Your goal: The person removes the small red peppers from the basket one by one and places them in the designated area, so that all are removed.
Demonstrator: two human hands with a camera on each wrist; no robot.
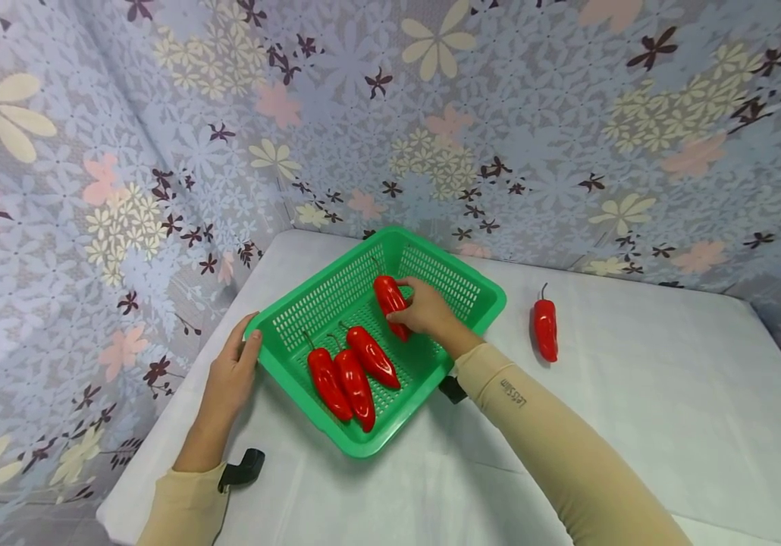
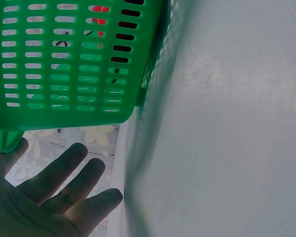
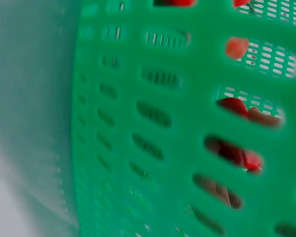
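With three peppers [image 1: 349, 375] already lying in the basket [image 1: 479, 282], the right hand [image 1: 425, 307] curled its fingers around a fourth pepper [image 1: 387, 296] inside it, the left hand [image 1: 230, 375] rested flat-fingered against the rim, and one last pepper [image 1: 545, 326] waited on the surface well beyond the right fingers.

Only 1 readable txt: "LesSlim", small dark print on the beige sleeve [image 1: 534, 409] of the right forearm, near side of the green basket [image 1: 363, 444]. No other labels/nos.

Basket [image 1: 479, 292] walls hem right hand [image 1: 425, 307]; table [image 1: 636, 394] rt side open.
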